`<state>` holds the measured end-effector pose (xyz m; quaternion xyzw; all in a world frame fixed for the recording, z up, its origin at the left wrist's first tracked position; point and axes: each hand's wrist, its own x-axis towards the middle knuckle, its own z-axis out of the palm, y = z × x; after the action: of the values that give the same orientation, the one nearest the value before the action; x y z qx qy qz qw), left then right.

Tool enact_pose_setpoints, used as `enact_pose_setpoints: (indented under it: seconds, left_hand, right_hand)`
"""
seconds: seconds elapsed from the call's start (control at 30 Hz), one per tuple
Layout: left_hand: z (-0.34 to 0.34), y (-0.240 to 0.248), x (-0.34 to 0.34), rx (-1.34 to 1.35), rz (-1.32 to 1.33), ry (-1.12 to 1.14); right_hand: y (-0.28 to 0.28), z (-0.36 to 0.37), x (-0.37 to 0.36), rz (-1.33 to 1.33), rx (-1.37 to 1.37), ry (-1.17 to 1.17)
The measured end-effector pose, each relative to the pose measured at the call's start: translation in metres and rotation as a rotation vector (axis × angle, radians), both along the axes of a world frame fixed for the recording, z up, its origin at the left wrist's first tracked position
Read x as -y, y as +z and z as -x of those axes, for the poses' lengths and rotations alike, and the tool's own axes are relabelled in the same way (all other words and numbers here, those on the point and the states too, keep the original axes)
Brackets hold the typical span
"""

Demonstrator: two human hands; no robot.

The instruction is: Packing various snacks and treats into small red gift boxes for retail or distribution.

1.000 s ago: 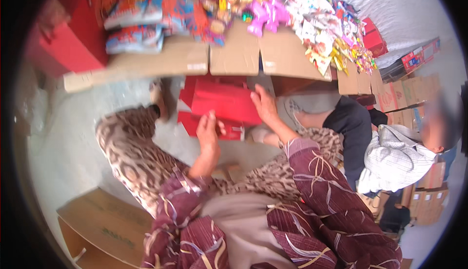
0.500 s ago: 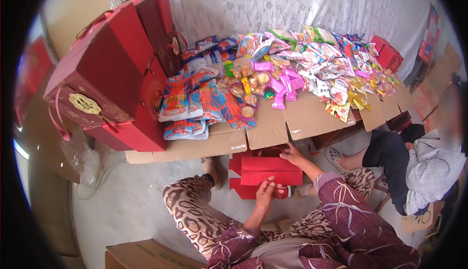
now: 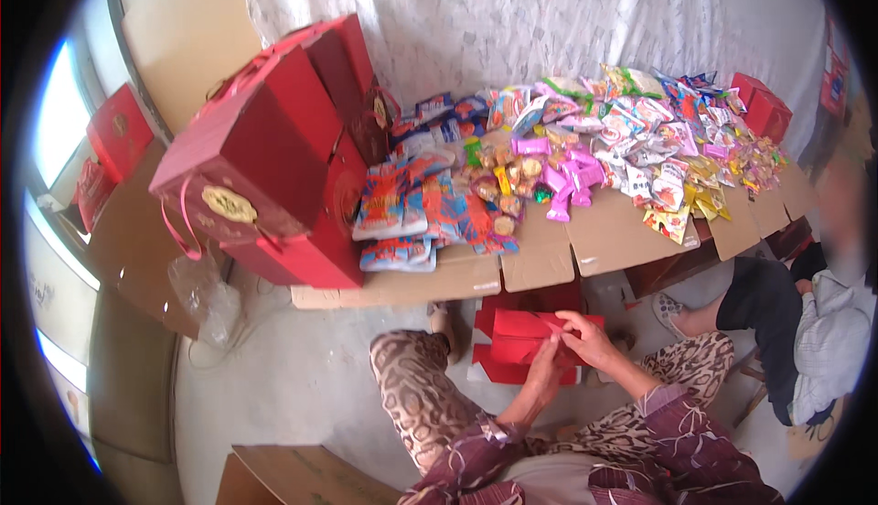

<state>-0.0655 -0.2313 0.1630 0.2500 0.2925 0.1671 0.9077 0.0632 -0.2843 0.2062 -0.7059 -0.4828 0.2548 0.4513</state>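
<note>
**Both hands folding a red box at the knees**

Nearest the camera sit patterned sleeves and leopard-print trousers; from them the left hand [image 3: 546, 372] and right hand [image 3: 590, 340] meet over a flat red box [image 3: 521, 336] held just above the floor, in front of the knees; the left fingers close on its near edge and the right fingers pinch a flap at its top right corner, so both hands grip the same piece; more red card [image 3: 508, 372] lies beneath it, touching it.

By my reading the step in hand is the shaping of the box, a flap being tucked or creased; the next move would call for a steady hold with the left while the right presses the flap home along its fold.

Just beyond stands the low cardboard worktop [image 3: 604, 235]; it carries blue-and-red snack packets [image 3: 416, 208], pink sweets [image 3: 567, 176] and a heap of mixed wrappers [image 3: 668, 134]; finished red gift boxes [image 3: 265, 162] are stacked at its left end; another seated person [image 3: 814, 322] is at the right, well apart from the hands.
</note>
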Motion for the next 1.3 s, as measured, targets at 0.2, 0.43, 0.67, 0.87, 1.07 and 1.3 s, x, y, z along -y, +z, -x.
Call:
enact_pose_setpoints:
  seconds: [0.2, 0.43, 0.67, 0.87, 1.07, 1.3]
  left_hand:
    - [-0.002, 0.055, 0.004, 0.116, 0.058, -0.011]
    - [0.03, 0.119, 0.022, 0.115, -0.46, -0.037]
    - [0.051, 0.172, 0.016, 0.232, -1.328, -0.005]
    - [0.052, 0.162, 0.022, 0.177, -1.143, 0.124]
    - [0.031, 0.145, 0.03, 0.211, -0.577, 0.219]
    - [0.038, 0.106, 0.023, 0.034, -0.066, 0.291]
  right_hand:
    - [0.042, 0.014, 0.0, -0.176, 0.422, -0.085]
    - [0.116, 0.029, 0.018, -0.313, 0.404, -0.084]
    - [0.172, 0.044, 0.044, -0.525, 0.437, -0.015]
    - [0.173, 0.048, 0.022, -0.492, 0.365, 0.057]
    - [0.132, 0.056, 0.026, -0.312, 0.284, 0.016]
    - [0.092, 0.081, 0.035, -0.167, 0.335, 0.11]
